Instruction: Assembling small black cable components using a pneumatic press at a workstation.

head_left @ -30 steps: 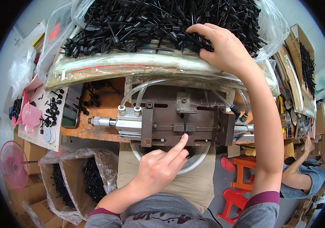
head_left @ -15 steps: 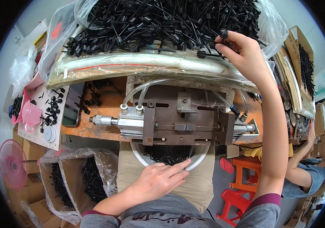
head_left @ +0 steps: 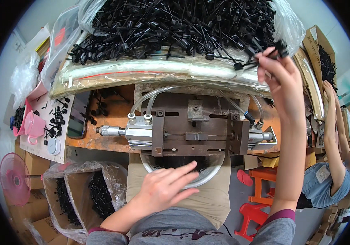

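My right hand [head_left: 280, 77] is raised at the right end of a large heap of black plastic parts [head_left: 171, 28], each with a knobbed head and a thin stem. Its fingers are closed around one or more of these parts; a knobbed head [head_left: 282, 50] shows above the fingers, somewhat blurred. Another stemmed part [head_left: 240, 65] lies just left of the fingertips on the tray's edge. My left hand [head_left: 164, 185] is open, fingers stretched over the pale rim of a round basket [head_left: 211, 174] in my lap. Dark contents show inside it, partly hidden by the hand.
A brown metal fixture [head_left: 195, 122] with two air cylinders, clear hoses and a small central block stands on the orange bench. Left are a pink cup [head_left: 34, 124], a phone [head_left: 79, 118] and lined boxes of black parts [head_left: 101, 192]. Right are a red stool [head_left: 250, 218] and a co-worker [head_left: 326, 175].
My right hand has moved right and slightly down, off the heap's edge, with black parts in it. My left hand's fingers have spread. The co-worker's arms now reach up to a carton.
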A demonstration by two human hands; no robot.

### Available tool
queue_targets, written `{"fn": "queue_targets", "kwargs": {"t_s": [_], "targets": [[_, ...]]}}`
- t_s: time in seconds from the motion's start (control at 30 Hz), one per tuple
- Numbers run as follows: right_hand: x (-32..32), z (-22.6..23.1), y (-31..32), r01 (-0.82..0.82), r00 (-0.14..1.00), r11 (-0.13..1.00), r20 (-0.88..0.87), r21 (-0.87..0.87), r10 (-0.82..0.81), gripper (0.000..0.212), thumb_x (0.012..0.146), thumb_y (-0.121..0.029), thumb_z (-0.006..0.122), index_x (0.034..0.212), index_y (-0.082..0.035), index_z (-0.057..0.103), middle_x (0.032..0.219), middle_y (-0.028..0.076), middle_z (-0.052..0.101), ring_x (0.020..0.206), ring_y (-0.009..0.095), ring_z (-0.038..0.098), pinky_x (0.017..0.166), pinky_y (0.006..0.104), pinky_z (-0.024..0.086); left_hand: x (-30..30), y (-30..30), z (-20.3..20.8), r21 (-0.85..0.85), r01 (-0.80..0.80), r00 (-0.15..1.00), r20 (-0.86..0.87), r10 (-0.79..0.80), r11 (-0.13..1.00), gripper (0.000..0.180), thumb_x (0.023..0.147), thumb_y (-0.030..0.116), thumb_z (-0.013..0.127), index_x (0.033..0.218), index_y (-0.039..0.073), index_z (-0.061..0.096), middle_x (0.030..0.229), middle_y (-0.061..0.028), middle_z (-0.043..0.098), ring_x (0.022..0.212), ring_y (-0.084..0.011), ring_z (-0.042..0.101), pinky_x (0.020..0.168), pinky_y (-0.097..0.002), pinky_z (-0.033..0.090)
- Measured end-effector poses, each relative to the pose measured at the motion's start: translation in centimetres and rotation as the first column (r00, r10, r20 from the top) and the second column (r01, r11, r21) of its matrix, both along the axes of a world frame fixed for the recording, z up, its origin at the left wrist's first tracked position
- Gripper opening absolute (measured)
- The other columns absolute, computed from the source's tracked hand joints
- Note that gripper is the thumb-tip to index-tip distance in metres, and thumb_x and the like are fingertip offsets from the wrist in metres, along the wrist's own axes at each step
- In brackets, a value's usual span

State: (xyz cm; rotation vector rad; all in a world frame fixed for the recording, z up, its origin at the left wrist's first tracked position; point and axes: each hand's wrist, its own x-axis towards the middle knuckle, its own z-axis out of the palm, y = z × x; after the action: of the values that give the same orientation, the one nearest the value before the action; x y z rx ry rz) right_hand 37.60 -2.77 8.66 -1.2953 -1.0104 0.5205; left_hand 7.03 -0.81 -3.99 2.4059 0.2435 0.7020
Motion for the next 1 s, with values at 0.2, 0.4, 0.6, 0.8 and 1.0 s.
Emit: {"fn": "queue_targets", "kwargs": {"t_s": [0.2,0.4,0.6,0.8,1.0], "targets": [[-8.5,-3.2,-4.2,-0.133,0.949,0.990,-0.280,0.052,0.142,0.020,0.085,0.005,0.067,0.101,0.001,0.056,0.098,0.016,0.065,0.066,0.016,0.065,0.057,0.0279,0.056,1.3,1.4,3.1,-0.408,-0.059,0.943,0.275,0.185,0.911,0.054,0.074,0.003,0.082,0.123,-0.002,0.061,0.128,-0.0196,0.060,0.093,-0.0175,0.066,0.074,-0.0264,0.058],[-10.4,-6.7,-6.1,-0.305,0.679,0.924,-0.628,0.229,0.380,0.020,0.083,0.002,0.065,0.099,0.000,0.052,0.096,0.018,0.060,0.059,0.020,0.063,0.048,0.0296,0.053,2.8,1.5,3.6,-0.739,0.044,0.913,0.303,0.274,0.672,0.056,0.079,0.003,0.078,0.131,0.000,0.059,0.122,-0.0132,0.064,0.105,-0.0185,0.065,0.078,-0.0286,0.057],[-11.3,-9.0,-6.8,-0.291,0.507,0.921,-0.775,0.258,0.377,0.017,0.084,-0.001,0.062,0.097,0.000,0.051,0.093,0.018,0.057,0.054,0.018,0.060,0.043,0.0260,0.049,0.1,2.1,3.6,-0.745,0.113,0.983,0.178,0.033,0.658,0.036,0.069,-0.008,0.079,0.105,-0.006,0.072,0.101,-0.0173,0.070,0.085,-0.0227,0.071,0.072,-0.0287,0.058],[-10.3,-9.0,-7.7,-0.081,0.680,0.973,-0.702,0.217,0.213,0.017,0.085,0.000,0.060,0.100,0.000,0.050,0.099,0.018,0.055,0.057,0.017,0.060,0.046,0.0245,0.049,-0.6,1.5,3.1,-0.530,0.096,0.974,0.223,0.029,0.843,0.030,0.064,0.001,0.085,0.092,-0.001,0.075,0.104,-0.0174,0.070,0.080,-0.0193,0.070,0.067,-0.0277,0.057],[-11.9,-9.0,-8.8,0.152,0.883,0.985,-0.459,0.083,-0.097,0.019,0.084,0.006,0.062,0.101,0.002,0.053,0.104,0.019,0.059,0.065,0.021,0.065,0.056,0.0301,0.056,2.4,0.0,-0.3,0.088,-0.189,0.975,0.132,0.176,0.978,0.029,0.068,0.003,0.079,0.096,-0.001,0.071,0.122,-0.0176,0.066,0.075,-0.0194,0.068,0.066,-0.0289,0.055]]}}
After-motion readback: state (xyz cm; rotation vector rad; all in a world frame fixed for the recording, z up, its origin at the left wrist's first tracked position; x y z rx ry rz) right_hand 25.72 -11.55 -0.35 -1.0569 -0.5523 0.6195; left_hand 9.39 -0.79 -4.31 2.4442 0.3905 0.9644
